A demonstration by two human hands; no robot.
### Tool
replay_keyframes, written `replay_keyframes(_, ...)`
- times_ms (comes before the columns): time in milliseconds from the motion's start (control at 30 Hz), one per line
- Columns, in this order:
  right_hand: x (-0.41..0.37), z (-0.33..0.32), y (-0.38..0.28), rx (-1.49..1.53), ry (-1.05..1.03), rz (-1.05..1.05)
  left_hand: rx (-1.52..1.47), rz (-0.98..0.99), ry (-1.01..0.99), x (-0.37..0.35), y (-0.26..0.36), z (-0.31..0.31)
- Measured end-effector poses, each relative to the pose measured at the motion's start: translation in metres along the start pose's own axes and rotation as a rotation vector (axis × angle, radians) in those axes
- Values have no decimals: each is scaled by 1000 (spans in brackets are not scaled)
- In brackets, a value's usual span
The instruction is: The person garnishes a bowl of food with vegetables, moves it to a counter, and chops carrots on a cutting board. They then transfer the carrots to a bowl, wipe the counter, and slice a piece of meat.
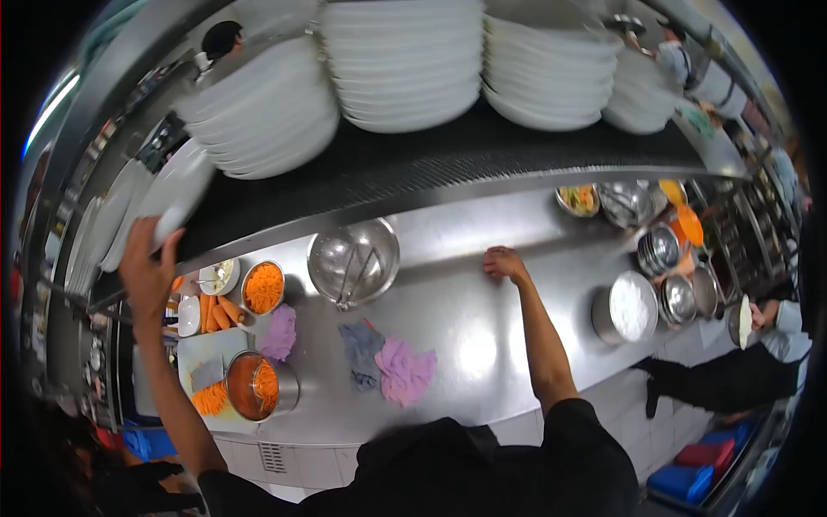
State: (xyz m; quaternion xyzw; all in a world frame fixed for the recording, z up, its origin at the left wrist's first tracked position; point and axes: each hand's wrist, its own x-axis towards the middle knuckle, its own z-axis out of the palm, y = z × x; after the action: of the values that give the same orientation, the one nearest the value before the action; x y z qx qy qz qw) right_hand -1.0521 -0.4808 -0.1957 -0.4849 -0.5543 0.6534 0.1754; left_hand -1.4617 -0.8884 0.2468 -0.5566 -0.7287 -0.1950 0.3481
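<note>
My left hand (151, 258) is raised at the shelf on the left, with its thumb and fingers closed on the lower rim of a white plate (183, 183). Beside that plate, other white dishes (129, 207) lean on edge. Over the steel counter (457, 345), my right hand (502, 263) hovers or rests near the middle with its fingers curled; what they hold, if anything, is too small to tell. To its left stands a large metal bowl (332, 258) with a whisk-like utensil in it.
Tall stacks of white bowls (405, 69) stand on the dark shelf (431, 172). Grated carrot (263, 287), a metal pot (289, 388), and cloths (405, 370) lie left; a pot of white contents (631, 306) stands right. Another person's hand (756, 316) is at far right.
</note>
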Motion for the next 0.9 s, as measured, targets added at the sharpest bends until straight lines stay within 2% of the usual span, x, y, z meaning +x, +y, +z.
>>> replay_keyframes(33, 3, -3, 16, 26, 19, -18, -10, -14, 23, -6, -2, -8)
replay_keyframes(100, 2, -5, 36, 112, 59, -84, 236, -55, 13, -30, -23, -37)
replay_keyframes(133, -3, -1, 51, 145, 83, -69, 283, -62, -13, -51, -54, -60)
replay_keyframes(167, -4, 2, 62, 219, 113, -162, 448, -21, -96, -66, -54, -98)
replay_keyframes(200, -2, 1, 63, 284, 145, -267, 240, -215, -101, -79, -32, -131)
replay_keyframes(233, -15, 6, 60, 350, 175, -224, 235, -69, -150, -99, -42, -175)
replay_keyframes(267, -24, 8, 61, 361, 188, -224, -82, -116, -24, -149, -95, -202)
replay_keyframes(300, -31, 8, 63, 374, 203, -218, -82, 244, -268, -120, -66, -253)
replay_keyframes(367, -50, 4, 58, 424, 252, -180, -48, 484, -113, -106, 22, -229)
replay_keyframes(433, -72, -6, 59, 456, 268, -120, -485, 274, -446, -101, 63, -171)
replay_keyframes(467, -79, -12, 59, 464, 312, -168, -638, 195, -606, -122, 54, -129)
replay_keyframes(500, -80, -17, 57, 469, 346, -225, -625, 123, -679, -101, 121, -80)
replay_keyframes(533, -89, -20, 53, 475, 396, -257, -609, -70, -703, -117, 145, -22)
replay_keyframes(567, -101, -24, 51, 513, 422, -241, -591, 27, -588, -117, 183, 36)
replay_keyframes(600, -113, -25, 45, 499, 447, -231, -706, 175, -621, -90, 221, 88)
replay_keyframes(633, -125, -24, 46, 481, 469, -216, -898, 79, -734, -71, 259, 128)
replay_keyframes(700, -150, -21, 52, 425, 459, -251, -1034, 111, -657, -68, 310, 223)
replay_keyframes(733, -165, -19, 55, 392, 465, -270, -952, 157, -593, -70, 328, 268)
replay_keyframes(767, -182, -15, 57, 421, 477, -238, -996, 172, -593, -69, 345, 308)
replay_keyframes(800, -196, -13, 64, 459, 487, -264, -894, 206, -500, -72, 358, 350)
replay_keyframes(867, -224, -8, 78, 443, 534, -230, -795, 190, -631, -61, 376, 399)
replay_keyframes(900, -237, -6, 88, 445, 549, -221, -746, 212, -620, -59, 379, 421)
